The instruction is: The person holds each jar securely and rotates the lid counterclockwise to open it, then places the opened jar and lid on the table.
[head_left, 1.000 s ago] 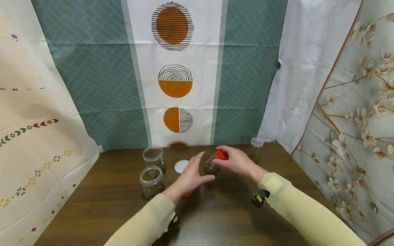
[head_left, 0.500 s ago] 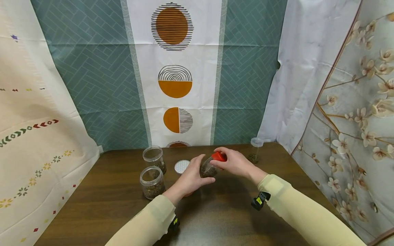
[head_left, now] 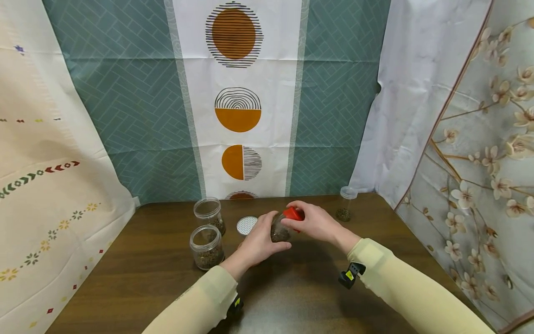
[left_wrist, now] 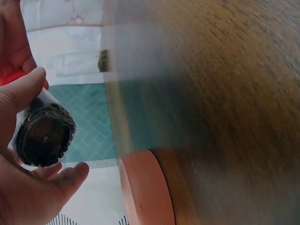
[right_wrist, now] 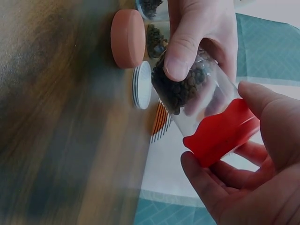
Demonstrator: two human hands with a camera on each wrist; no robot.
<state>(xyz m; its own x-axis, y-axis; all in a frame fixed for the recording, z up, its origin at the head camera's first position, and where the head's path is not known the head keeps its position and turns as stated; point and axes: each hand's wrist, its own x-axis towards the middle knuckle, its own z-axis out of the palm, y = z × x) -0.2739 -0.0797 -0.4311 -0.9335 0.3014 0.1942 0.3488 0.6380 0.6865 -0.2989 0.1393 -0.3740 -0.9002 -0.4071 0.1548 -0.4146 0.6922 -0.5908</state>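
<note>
A clear jar (head_left: 278,232) with dark brown pellets in its lower part hangs tilted above the wooden table. My left hand (head_left: 258,241) grips its body, thumb on one side and fingers on the other. At its upper end, my right hand (head_left: 314,223) holds the red wavy-edged lid (head_left: 293,214) between thumb and fingers. The right wrist view shows the jar's clear wall (right_wrist: 180,122) and the red lid (right_wrist: 220,133) still together. From the left wrist view I look at the jar's round base (left_wrist: 44,138).
Two open clear jars with brown contents, a nearer one (head_left: 207,254) and a farther one (head_left: 210,214), stand to the left. A white-topped disc-shaped lid (head_left: 247,225) and a thick salmon-pink disc (right_wrist: 128,39) lie nearby. A small clear jar (head_left: 344,211) stands at the back right.
The jar and my right hand have moved slightly left, into my left hand, whose fingers have come round the jar's body. The small jar at the back right now shows fully.
</note>
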